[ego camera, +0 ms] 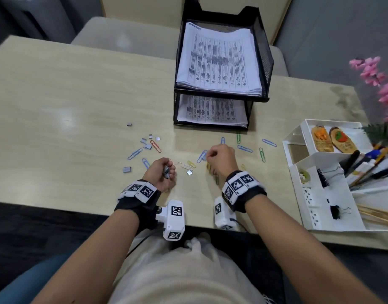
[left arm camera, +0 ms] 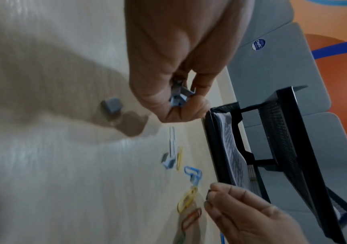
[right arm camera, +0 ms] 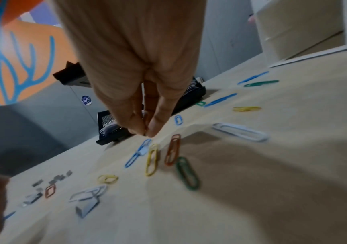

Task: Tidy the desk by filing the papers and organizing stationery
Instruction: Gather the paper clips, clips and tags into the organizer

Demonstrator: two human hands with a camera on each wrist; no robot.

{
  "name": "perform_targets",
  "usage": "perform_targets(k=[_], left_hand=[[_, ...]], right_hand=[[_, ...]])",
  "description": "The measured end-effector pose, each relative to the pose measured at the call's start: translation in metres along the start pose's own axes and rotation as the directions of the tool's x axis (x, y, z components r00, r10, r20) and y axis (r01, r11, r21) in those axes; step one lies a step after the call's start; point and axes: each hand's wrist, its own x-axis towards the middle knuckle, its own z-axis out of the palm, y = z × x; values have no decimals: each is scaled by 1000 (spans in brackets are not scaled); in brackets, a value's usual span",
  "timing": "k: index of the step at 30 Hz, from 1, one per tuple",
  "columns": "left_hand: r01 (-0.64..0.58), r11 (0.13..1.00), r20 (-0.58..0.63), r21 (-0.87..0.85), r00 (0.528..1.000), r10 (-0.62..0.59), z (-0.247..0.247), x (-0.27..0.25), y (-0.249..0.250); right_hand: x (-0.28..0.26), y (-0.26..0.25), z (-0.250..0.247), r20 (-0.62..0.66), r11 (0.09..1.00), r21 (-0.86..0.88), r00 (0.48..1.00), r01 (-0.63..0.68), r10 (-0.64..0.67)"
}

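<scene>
two hands work over a pale desk [ego camera: 57,88] strewn with coloured paper clips [ego camera: 135,153] and small grey staple blocks [ego camera: 127,169]. the left hand [ego camera: 161,172] curls round a few gathered staple blocks, cupped in the palm. the right hand [ego camera: 220,157] pinches one small dark piece between thumb and fingertip (too small to identify). papers already sit in the black mesh tray [ego camera: 263,60]. best to collect by kind, pinching low against the desk, then carry each handful to the white organiser [ego camera: 298,178] on the right.
</scene>
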Motion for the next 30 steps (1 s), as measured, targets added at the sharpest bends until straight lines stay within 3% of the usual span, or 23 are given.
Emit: perform_targets(k=[9, 13, 19, 21, 24, 27, 30], left_hand=[[-47, 995, -54, -86, 998, 43, -24, 9, 28], [-3, 995, 29, -104, 1000, 6, -20, 11, 28], [80, 997, 190, -24, 979, -74, -3, 16, 16], [97, 994, 188, -47, 978, -87, -3, 18, 17], [121, 991, 157, -51, 981, -112, -9, 19, 22], [115, 993, 121, -38, 987, -110, -17, 19, 27], [92, 995, 119, -26, 989, -88, -27, 14, 33]], right_hand=[[3, -8, 19, 57, 969, -247, 998, 21, -7], [2, -20, 16, -4, 994, -105, 999, -43, 43], [-18, -69, 19, 104, 984, 167, 992, 57, -75], [-19, -69, 19, 53, 980, 190, 996, 62, -74], [-20, -50, 22, 34, 997, -15, 997, 74, -74], [-31, -30, 31, 161, 963, -239, 983, 127, -89], [-40, -21, 41, 248, 915, -324, 955, 241, -164]])
